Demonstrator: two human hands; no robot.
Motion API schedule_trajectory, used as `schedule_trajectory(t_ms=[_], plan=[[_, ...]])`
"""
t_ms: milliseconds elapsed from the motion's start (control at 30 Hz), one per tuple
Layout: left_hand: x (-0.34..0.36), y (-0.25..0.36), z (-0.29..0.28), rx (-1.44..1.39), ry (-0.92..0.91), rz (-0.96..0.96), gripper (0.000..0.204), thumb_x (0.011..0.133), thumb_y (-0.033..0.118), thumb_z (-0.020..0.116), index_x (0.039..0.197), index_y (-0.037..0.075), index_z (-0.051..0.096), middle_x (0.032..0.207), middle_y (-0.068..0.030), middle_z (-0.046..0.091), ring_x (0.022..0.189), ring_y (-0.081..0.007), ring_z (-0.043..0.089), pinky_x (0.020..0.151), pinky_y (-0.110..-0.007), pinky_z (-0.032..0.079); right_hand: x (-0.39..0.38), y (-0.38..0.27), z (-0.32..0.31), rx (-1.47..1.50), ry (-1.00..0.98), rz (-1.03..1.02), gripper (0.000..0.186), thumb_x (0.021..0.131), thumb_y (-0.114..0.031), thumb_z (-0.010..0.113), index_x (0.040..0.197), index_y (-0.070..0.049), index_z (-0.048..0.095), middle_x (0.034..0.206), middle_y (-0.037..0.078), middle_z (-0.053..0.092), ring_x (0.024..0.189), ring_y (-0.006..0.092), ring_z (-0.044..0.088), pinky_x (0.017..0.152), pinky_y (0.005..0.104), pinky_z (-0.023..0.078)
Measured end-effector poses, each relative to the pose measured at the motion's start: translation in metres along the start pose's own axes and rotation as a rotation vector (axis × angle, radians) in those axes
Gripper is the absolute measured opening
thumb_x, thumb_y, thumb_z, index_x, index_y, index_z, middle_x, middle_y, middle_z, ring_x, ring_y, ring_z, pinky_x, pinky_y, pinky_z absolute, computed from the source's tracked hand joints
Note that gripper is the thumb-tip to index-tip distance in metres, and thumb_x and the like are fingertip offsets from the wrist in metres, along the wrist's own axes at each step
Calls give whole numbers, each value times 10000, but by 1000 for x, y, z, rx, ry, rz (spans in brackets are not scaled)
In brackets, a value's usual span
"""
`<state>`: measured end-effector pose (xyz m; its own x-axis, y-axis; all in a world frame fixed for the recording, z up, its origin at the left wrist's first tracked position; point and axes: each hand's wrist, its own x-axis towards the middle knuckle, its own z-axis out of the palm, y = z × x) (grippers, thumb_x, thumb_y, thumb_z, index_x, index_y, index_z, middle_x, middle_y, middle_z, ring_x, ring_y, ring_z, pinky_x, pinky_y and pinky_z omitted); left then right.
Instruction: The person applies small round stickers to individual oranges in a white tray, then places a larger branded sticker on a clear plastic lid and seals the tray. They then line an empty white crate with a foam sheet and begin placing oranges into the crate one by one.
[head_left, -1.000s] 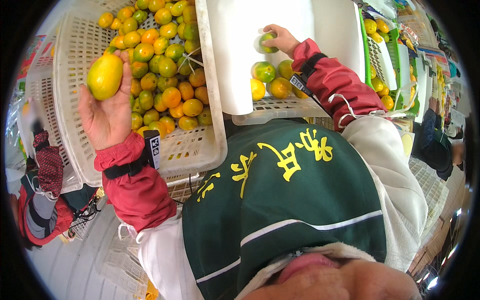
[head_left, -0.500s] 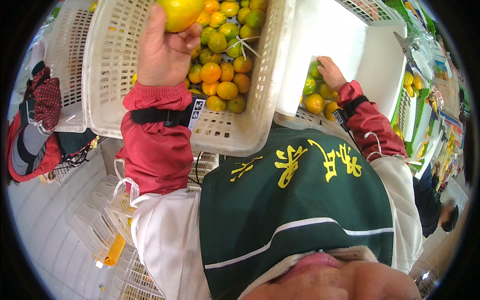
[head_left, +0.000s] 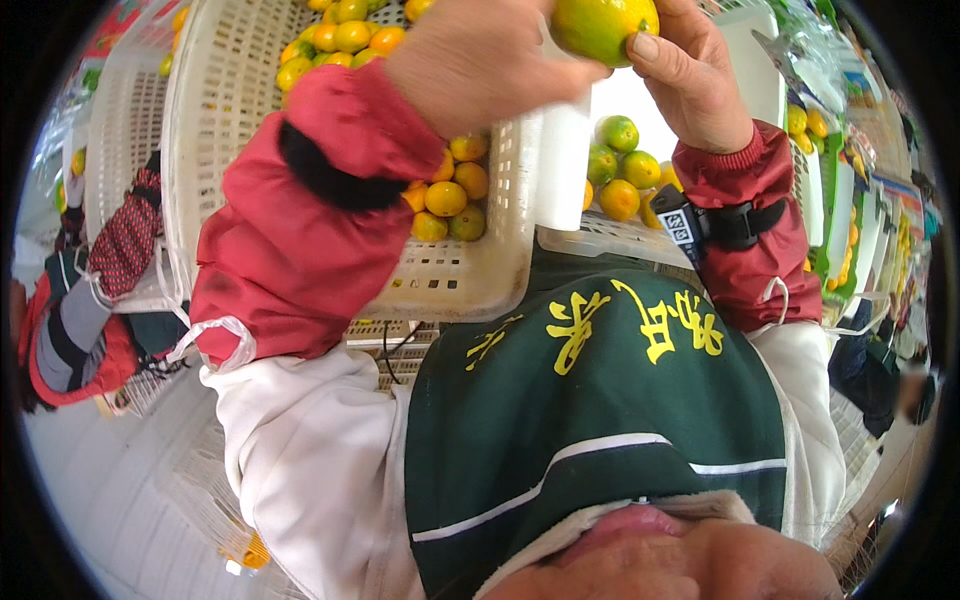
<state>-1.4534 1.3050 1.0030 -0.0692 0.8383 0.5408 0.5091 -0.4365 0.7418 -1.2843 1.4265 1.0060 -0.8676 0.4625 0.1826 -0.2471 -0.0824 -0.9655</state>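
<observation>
My right hand (head_left: 703,85) grips a yellow-green mandarin (head_left: 600,25) at the top of the view, its thumb pressed on the side. Just left of that fruit is my left hand (head_left: 475,60), blurred by motion, with the thumb stretched toward it and no fruit visible in the grasp. The tips of its other fingers are cut off by the upper edge. Under my left forearm is a white slatted crate (head_left: 515,215) of orange and green mandarins (head_left: 446,199), partly hidden by my sleeve. More mandarins (head_left: 620,200) lie below my right hand, beside a white panel (head_left: 565,175).
At the far left another person's patterned sleeve (head_left: 130,240) shows beside a second white crate (head_left: 130,120). Green-edged crates (head_left: 835,225) with fruit line the right side. Stacked clear baskets (head_left: 205,475) stand on the floor at lower left.
My right hand has risen from the mandarins on the right and now holds one. My left hand has swung right from over the crate; the yellow fruit it held no longer shows in it.
</observation>
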Motion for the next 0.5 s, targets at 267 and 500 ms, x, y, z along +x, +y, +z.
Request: schedule_trajectory(t_ms=[267, 500], plan=[[-81, -169, 13, 710, -603, -770, 467, 748, 210, 668, 1170, 34, 573, 1144, -247, 608, 1059, -387, 587, 921, -446, 472, -62, 64, -173, -620, 184, 387, 492, 812, -137, 688, 1281, -98, 545, 1099, 51, 605, 911, 151, 578, 754, 278, 490], [-125, -217, 70, 562, -539, -821, 408, 808, 212, 659, 1192, 131, 549, 1177, -224, 539, 956, -437, 611, 796, -500, 517, -102, 140, -236, -1157, 2, 745, 589, 693, -90, 698, 1264, -67, 559, 1091, 181, 647, 1027, 316, 613, 897, 360, 490]])
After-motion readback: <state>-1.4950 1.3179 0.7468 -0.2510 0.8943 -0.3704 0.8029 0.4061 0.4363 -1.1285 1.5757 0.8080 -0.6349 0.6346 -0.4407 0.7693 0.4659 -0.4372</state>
